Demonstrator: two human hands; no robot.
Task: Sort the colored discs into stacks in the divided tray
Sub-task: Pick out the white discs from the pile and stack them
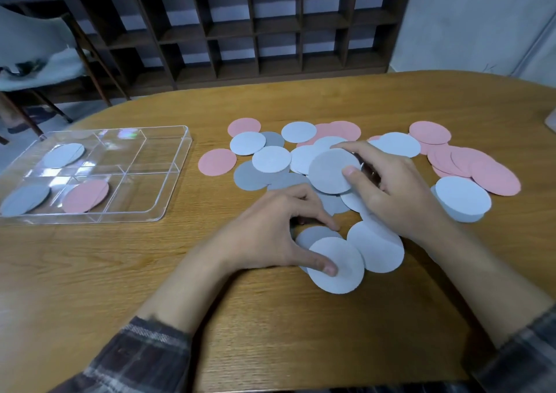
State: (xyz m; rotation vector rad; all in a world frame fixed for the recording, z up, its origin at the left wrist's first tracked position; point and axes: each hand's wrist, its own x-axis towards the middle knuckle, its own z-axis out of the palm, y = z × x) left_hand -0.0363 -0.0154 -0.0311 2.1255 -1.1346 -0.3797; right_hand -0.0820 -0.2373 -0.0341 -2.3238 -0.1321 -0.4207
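- Sitting behind the oval wooden table (105, 272): a dark wooden cubby shelf (270, 31) and a chair (36, 46)
- heap of thin round paper discs (270, 158), pink, pale blue and grey, overlaps mid-table; clear plastic divided tray (177, 170) at left holds some, sorted by colour
- right hand (397, 188) pinches a pale disc (328, 173) over the heap; left hand (270, 236) presses its thumb on another pale disc (340, 275), fingers curled, can't tell if gripping
- bare wood between tray and heap

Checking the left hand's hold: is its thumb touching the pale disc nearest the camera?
Touching. In the head view the left hand lays its thumb tip on top of the pale disc, with no gap visible.
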